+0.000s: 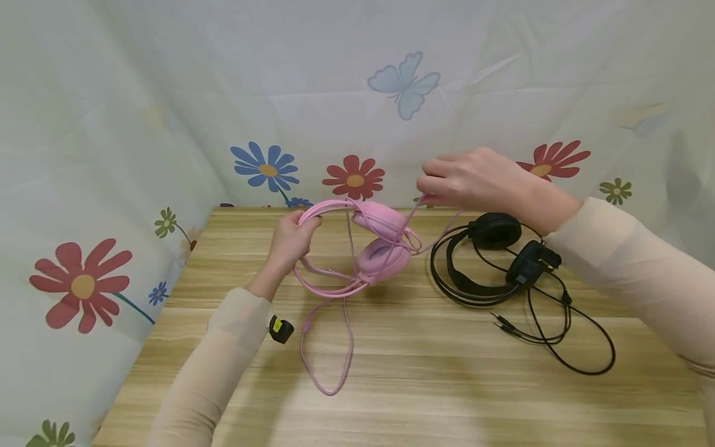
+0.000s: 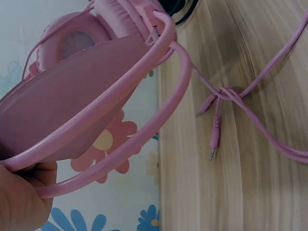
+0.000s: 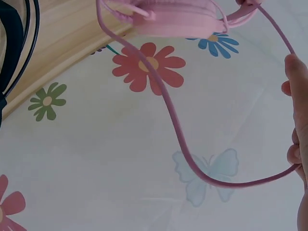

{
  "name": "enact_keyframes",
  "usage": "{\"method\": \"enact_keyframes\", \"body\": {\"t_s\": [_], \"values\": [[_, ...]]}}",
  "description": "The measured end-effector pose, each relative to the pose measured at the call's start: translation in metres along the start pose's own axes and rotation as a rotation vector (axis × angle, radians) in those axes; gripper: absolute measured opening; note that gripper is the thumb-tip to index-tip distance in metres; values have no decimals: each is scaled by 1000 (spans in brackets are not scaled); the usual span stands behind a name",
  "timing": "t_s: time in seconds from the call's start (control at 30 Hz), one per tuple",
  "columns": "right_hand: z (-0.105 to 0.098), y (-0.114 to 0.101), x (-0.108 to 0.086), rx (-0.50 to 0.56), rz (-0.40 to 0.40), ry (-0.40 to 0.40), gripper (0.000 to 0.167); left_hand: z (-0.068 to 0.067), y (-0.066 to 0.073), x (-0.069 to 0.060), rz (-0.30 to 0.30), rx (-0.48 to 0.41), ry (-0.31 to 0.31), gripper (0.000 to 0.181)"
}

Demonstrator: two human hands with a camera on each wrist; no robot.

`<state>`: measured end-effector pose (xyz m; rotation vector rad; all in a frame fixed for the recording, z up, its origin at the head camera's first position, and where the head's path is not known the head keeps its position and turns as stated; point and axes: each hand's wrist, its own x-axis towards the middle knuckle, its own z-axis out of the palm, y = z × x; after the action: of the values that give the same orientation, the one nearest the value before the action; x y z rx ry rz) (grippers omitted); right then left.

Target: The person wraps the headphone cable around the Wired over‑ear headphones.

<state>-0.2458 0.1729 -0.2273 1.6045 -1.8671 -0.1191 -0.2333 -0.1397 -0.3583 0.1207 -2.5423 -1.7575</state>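
Pink headphones (image 1: 385,259) are held above the table, their headband (image 2: 108,108) gripped by the left hand (image 1: 292,239), which also shows in the left wrist view (image 2: 26,197). The right hand (image 1: 472,180) pinches the pink cable (image 3: 168,103) up and to the right of the ear cups; its fingers show at the right edge of the right wrist view (image 3: 299,110). Part of the cable hangs in a loop below the headband. Two pink plugs (image 2: 215,134) dangle beside a crossing of the cable in the left wrist view.
Black headphones (image 1: 494,231) lie on the wooden table (image 1: 402,385) at the right, under the right forearm, with their cable and plugs spread in front. A small black object with a yellow mark (image 1: 281,329) is beside the left sleeve. A flowered cloth (image 1: 313,112) hangs behind.
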Motion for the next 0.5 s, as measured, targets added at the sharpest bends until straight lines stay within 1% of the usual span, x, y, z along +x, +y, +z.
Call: {"method": "enact_keyframes", "body": {"t_s": [0.1, 0.2, 0.33, 0.5], "values": [[-2, 4, 5, 19, 2, -25, 25, 2, 4, 0, 32, 42, -54, 25], [-2, 8, 9, 35, 14, -40, 25, 5, 8, 1, 46, 61, -114, 25], [2, 11, 16, 48, 42, -71, 26, 10, 14, 3, 60, 92, -162, 26], [8, 15, 22, 86, 94, -103, 24, 15, 20, 6, 109, 129, -201, 26]]}}
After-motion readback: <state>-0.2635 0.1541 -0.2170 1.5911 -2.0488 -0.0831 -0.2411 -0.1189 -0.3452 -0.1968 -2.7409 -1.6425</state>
